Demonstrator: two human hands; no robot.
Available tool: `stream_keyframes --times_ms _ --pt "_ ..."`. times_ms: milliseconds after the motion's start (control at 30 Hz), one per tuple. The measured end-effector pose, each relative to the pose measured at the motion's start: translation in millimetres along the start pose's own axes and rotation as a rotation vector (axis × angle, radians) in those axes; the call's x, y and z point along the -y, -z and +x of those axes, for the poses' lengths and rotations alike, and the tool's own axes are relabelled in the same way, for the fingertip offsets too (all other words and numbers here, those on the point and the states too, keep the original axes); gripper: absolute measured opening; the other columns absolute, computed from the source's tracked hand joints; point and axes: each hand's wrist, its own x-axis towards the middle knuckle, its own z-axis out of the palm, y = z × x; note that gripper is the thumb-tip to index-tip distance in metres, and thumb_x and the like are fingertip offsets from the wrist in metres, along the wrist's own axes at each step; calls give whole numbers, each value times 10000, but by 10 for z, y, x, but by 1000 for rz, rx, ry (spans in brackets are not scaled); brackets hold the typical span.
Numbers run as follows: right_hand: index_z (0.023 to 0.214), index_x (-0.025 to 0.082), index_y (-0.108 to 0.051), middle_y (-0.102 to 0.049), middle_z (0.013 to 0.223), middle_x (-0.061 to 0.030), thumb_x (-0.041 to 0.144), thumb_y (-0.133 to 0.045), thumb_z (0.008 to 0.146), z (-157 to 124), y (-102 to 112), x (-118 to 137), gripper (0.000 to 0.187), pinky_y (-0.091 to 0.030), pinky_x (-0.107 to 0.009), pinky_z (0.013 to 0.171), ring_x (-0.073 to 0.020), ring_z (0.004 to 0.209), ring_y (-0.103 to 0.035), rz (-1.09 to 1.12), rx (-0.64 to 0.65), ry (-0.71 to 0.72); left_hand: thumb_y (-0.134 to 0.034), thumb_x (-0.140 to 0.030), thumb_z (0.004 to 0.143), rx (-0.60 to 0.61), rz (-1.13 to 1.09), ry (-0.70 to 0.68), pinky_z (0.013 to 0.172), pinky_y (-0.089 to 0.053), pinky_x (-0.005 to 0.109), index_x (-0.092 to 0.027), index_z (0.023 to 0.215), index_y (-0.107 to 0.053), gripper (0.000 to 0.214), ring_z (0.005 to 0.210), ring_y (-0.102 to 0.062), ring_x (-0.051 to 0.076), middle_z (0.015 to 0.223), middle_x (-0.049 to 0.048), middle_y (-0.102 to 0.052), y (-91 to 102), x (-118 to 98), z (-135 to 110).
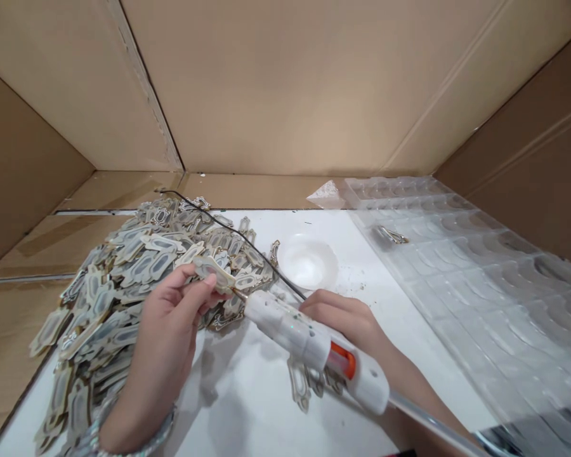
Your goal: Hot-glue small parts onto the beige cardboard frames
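Observation:
My left hand (171,317) pinches a small ornate beige-and-gold cut-out piece (214,271) between thumb and fingers, just above the white board (247,393). My right hand (347,320) is wrapped round a white glue gun (314,346) with an orange trigger. The gun's metal tip touches the edge of the held piece. A large heap of the same cut-out pieces (124,279) lies to the left, under and behind my left hand. Two loose pieces (304,384) lie on the board under the gun.
A small white dish (309,261) sits behind the gun. A clear plastic blister tray (480,273) with many pockets fills the right side; one gold item (393,236) rests in it. A black cord (228,231) crosses the heap. Cardboard walls (285,82) enclose the space.

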Motion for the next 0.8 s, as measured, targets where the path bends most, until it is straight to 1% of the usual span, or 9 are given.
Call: stream_keyframes --times_ms 67,233,433,533,633,800 --pt "870 184 -645 -639 880 -66 186 -519 920 7 -10 -11 136 -504 -273 653 -166 747 -627 -15 2 -6 -808 -363 659 -9 41 -20 650 -518 207 -224 749 -618 252 658 -605 125 681 -35 -653 6 4 -24" --pt "835 178 -635 -631 868 -67 186 -504 926 22 -29 -31 160 -505 -279 665 -166 745 -625 -24 12 -25 -772 -408 725 27 140 -106 694 -502 243 -231 812 -637 238 725 -631 152 760 -5 -696 36 19 -44" --pt "833 179 -628 -613 865 -60 184 -520 919 25 -28 -22 138 -499 -278 663 -164 749 -619 -12 32 -35 -773 -428 727 9 170 -126 632 -470 230 -238 825 -626 259 684 -613 143 716 -12 -691 50 34 -42" --pt "832 181 -622 -609 873 -58 192 -541 915 19 -23 -17 116 -492 -276 667 -166 756 -617 -4 40 -52 -776 -451 723 15 197 -147 633 -484 227 -232 843 -625 291 681 -636 146 703 -12 -703 67 42 -48" --pt "817 183 -610 -608 877 -60 189 -537 918 12 -19 -5 125 -493 -279 681 -169 763 -618 4 43 -76 -739 -457 766 36 255 -210 642 -509 224 -235 856 -638 260 682 -657 144 722 -12 -719 88 53 -47" --pt "780 183 -586 -597 864 -64 174 -518 921 19 -11 4 157 -486 -278 679 -174 761 -615 12 60 -101 -701 -426 797 27 311 -299 570 -534 243 -238 845 -640 203 638 -669 159 691 -13 -711 90 62 -39"
